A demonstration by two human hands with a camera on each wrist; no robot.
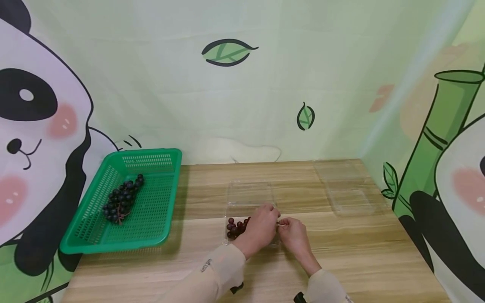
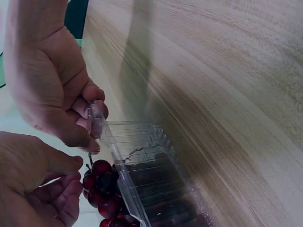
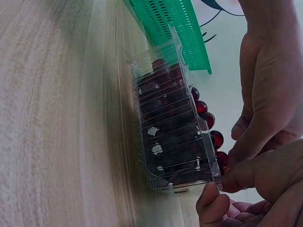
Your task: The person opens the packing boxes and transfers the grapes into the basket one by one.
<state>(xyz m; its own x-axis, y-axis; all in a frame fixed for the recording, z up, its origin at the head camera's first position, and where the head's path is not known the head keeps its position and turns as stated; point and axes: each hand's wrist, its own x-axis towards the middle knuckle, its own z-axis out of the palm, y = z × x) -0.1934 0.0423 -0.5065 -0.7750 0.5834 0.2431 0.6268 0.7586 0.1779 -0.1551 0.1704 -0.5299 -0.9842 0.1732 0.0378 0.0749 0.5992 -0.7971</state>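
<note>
A clear plastic clamshell box [image 1: 226, 229] full of dark red grapes [image 1: 235, 227] lies on the table, its lid [image 1: 251, 192] folded back. The left hand [image 1: 259, 225] is over the box's right part. Its fingers curl at the grapes [image 2: 110, 205], close to a short stem, seemingly gripping the bunch; the contact is partly hidden. At the box's right near corner, the right hand [image 1: 294, 236] pinches the plastic rim [image 3: 213, 175] between thumb and fingers. Its forefinger touches or nearly touches the stem in the left wrist view.
A green perforated basket [image 1: 174, 198] stands at the left, with a bunch of dark grapes [image 1: 124, 200] inside. Another clear plastic box [image 1: 345, 187] lies open at the back right of the wooden table [image 1: 379, 261]. A printed panda backdrop [image 1: 170, 97] hangs behind.
</note>
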